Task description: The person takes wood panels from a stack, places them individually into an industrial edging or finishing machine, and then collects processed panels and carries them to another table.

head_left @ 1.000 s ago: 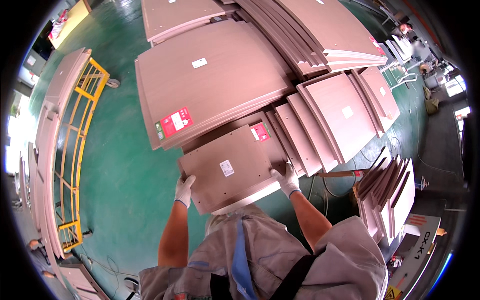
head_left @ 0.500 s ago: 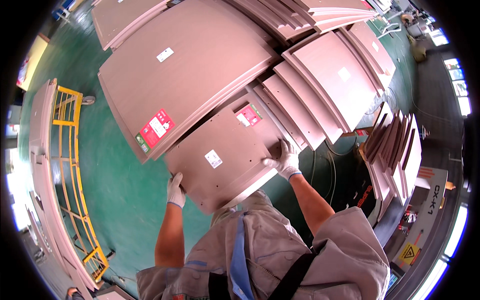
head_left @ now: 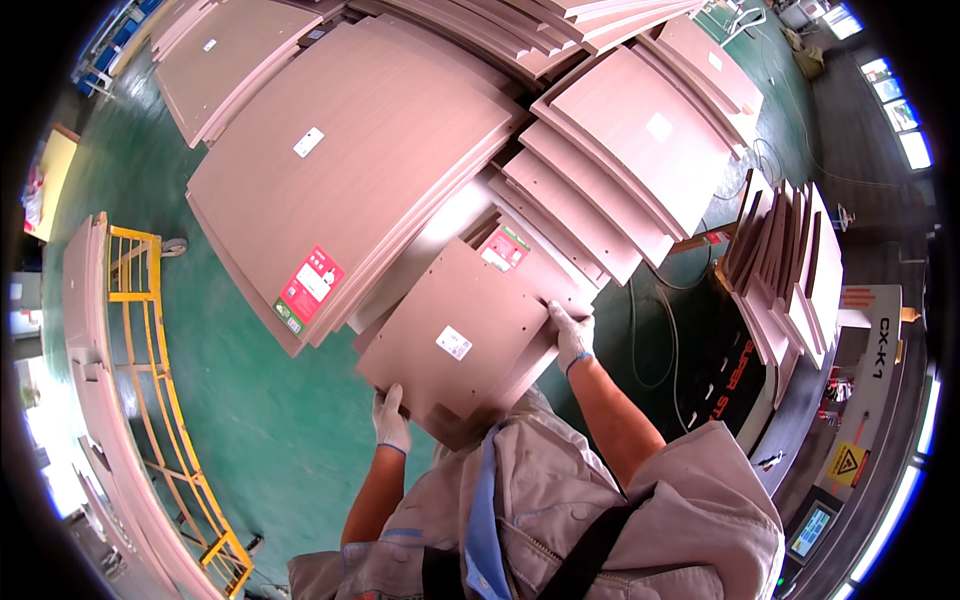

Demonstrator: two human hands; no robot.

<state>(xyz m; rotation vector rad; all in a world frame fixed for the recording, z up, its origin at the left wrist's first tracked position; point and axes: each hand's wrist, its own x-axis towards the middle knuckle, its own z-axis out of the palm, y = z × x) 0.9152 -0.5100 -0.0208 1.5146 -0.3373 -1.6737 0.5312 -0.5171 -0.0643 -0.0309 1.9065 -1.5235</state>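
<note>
Close in front of my body, I hold a brown board (head_left: pixel 480 310) with small drilled holes and a white label. My left hand (head_left: pixel 391 417), in a white glove, grips its near-left edge, thumb on top. My right hand (head_left: pixel 573 336), also gloved, grips its right edge; the fingers under the board are hidden. Beyond it, partly covered, lies another brown board with a red-and-green label (head_left: pixel 506 248). A large stack of brown panels (head_left: pixel 390 140) with a red label stands at the left, and stepped smaller panels (head_left: pixel 590 205) are on the right.
A yellow metal frame cart (head_left: pixel 150 340) carrying panels stands at the left on the green floor. At the right are a rack of upright boards (head_left: pixel 785 270), a grey machine (head_left: pixel 855 400) with a small screen, and loose cables (head_left: pixel 672 340) on the floor.
The held board has shifted right and toward my body, turning slightly. More of a pale surface shows beside the large stack. Both hands keep their grip.
</note>
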